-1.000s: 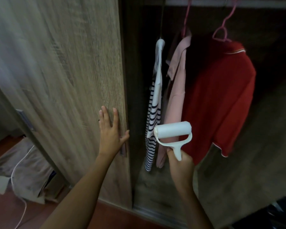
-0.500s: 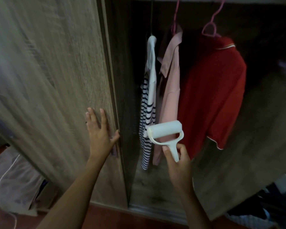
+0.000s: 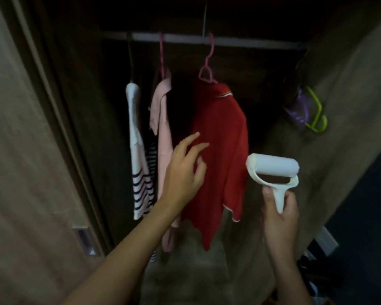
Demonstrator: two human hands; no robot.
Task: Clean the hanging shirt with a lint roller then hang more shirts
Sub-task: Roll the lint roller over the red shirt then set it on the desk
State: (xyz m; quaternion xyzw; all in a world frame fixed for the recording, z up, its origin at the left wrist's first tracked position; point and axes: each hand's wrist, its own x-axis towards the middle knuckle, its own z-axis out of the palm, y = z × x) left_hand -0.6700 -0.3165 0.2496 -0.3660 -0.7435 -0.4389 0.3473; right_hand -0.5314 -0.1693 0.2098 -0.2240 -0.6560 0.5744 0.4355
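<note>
The left hand point(image 3: 183, 172) is held out with loose, spread fingers in front of the red shirt point(image 3: 220, 155), which is hung on a pink hanger point(image 3: 207, 71) at the middle of the dark closet. The white lint roller point(image 3: 273, 170) is gripped by its handle in the right hand point(image 3: 279, 216) at 4 o'clock, apart from the shirt. A striped shirt point(image 3: 139, 155) and a pink shirt point(image 3: 163, 133) are hung at 9 o'clock beside the wooden door point(image 3: 20, 150), under the rail point(image 3: 185, 38).

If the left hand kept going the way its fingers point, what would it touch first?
Most likely the red shirt. The left hand reaches up and into the wardrobe with loosely spread fingers, its fingertips over the shirt's front; depth is unclear, so they may already brush it.
</note>
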